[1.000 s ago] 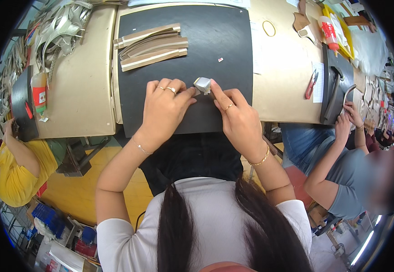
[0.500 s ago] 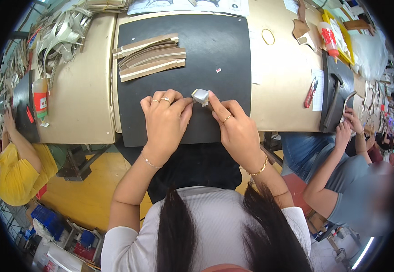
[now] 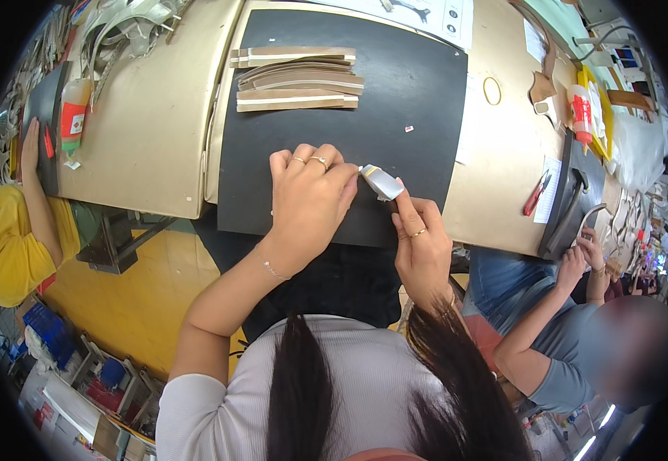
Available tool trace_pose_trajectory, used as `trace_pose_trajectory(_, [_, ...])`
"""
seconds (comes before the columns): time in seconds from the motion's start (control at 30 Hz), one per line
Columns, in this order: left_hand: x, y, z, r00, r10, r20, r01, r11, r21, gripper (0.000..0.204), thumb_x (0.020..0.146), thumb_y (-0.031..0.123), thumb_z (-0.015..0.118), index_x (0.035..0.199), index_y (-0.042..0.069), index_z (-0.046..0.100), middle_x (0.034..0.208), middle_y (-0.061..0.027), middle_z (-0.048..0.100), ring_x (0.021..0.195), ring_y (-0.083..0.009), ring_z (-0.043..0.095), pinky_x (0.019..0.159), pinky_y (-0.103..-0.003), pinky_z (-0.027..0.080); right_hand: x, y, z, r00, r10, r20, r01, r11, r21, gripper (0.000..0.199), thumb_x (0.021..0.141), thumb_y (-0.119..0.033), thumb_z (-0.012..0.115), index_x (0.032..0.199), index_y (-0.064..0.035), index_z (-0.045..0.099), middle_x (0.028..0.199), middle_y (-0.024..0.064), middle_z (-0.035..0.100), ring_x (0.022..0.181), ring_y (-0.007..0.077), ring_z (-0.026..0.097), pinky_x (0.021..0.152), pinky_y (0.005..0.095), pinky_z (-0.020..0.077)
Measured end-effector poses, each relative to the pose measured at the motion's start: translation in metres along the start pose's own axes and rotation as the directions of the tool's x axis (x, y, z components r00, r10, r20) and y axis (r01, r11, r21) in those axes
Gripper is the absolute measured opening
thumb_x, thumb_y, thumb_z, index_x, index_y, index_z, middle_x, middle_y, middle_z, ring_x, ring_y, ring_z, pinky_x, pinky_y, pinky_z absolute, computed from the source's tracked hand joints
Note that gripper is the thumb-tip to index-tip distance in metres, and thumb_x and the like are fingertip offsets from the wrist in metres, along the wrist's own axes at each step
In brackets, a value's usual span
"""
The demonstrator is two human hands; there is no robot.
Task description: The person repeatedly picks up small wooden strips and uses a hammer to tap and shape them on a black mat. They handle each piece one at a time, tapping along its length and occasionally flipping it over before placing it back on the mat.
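Note:
Over the near part of a black mat (image 3: 253, 165), my right hand (image 3: 424, 250) grips a small silver-grey object with a yellow band (image 3: 382, 184), possibly a tape roll; its exact kind is unclear. The right index finger presses against its lower end. My left hand (image 3: 307, 203) is closed in a pinch beside the object's upper left end. A tiny white bit (image 3: 361, 169) shows at the left fingertips, too small to name. Beyond my hands, a stack of curved brown strips with pale centre lines (image 3: 299, 79) lies on the mat.
A small white-and-red scrap (image 3: 408, 128) is on the mat. To the right lie a yellow ring (image 3: 492, 91), red-handled cutters (image 3: 535, 196) and a red-and-white bottle (image 3: 580, 115). Another bottle (image 3: 74, 115) stands at left. Co-workers sit on both sides, one handling a curved strip (image 3: 586, 223).
The view has shifted, so the table looks turned. The silver object is now tilted with its yellow band up by my left fingertips, and my right hand sits lower along it.

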State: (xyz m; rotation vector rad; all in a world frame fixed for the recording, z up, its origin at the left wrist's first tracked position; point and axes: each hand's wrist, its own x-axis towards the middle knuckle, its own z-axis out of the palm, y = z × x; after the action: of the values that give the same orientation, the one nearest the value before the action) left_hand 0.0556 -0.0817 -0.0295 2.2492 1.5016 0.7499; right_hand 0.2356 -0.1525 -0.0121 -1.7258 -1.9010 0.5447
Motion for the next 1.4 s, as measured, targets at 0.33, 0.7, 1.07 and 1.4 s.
trace_pose_trajectory(0.33, [-0.001, -0.003, 0.0, 1.0, 0.023, 0.01, -0.023, 1.0, -0.005, 0.016, 0.077, 0.011, 0.082, 0.091, 0.011, 0.077, 0.088, 0.0019, 0.063, 0.087, -0.0198, 0.057, 0.085, -0.039, 0.037, 0.001, -0.002, 0.0, 1.0, -0.007, -0.003, 0.007, 0.999, -0.038, 0.054, 0.094, -0.005, 0.07, 0.146, -0.0167, 0.059, 0.102, 0.008, 0.066, 0.078, 0.025, 0.07, 0.066, 0.0375, 0.0582])
trace_pose_trajectory(0.7, [-0.001, -0.008, -0.002, 0.999, 0.046, 0.024, -0.045, 0.999, -0.024, 0.016, 0.078, 0.015, 0.085, 0.092, 0.012, 0.079, 0.088, 0.0029, 0.064, 0.088, -0.0179, 0.058, 0.085, -0.037, 0.038, 0.003, -0.007, -0.001, 0.999, 0.044, 0.012, -0.043, 0.997, -0.063, 0.052, 0.095, -0.007, 0.07, 0.145, -0.018, 0.06, 0.1, 0.0074, 0.066, 0.078, 0.0255, 0.07, 0.066, 0.0384, 0.0581])
trace_pose_trajectory(1.07, [0.001, -0.002, 0.002, 0.999, -0.047, 0.006, 0.047, 0.997, -0.057, 0.009, 0.08, 0.013, 0.082, 0.087, 0.01, 0.079, 0.082, 0.001, 0.063, 0.081, -0.0187, 0.058, 0.083, -0.037, 0.037, 0.008, -0.004, -0.006, 0.999, 0.039, -0.02, -0.039, 0.998, -0.04, 0.055, 0.093, -0.005, 0.07, 0.145, -0.0171, 0.06, 0.101, 0.0083, 0.065, 0.075, 0.0252, 0.068, 0.063, 0.0386, 0.0562])
trace_pose_trajectory(1.4, [0.003, 0.008, 0.001, 0.991, -0.126, 0.037, 0.128, 0.991, -0.038, 0.007, 0.079, 0.011, 0.081, 0.083, 0.008, 0.077, 0.082, -0.0005, 0.062, 0.083, -0.0205, 0.059, 0.084, -0.038, 0.036, 0.008, -0.01, -0.007, 1.0, 0.016, -0.013, -0.016, 1.0, 0.0, 0.054, 0.094, -0.004, 0.07, 0.146, -0.0164, 0.06, 0.102, 0.0091, 0.065, 0.075, 0.0255, 0.068, 0.064, 0.0378, 0.0564])
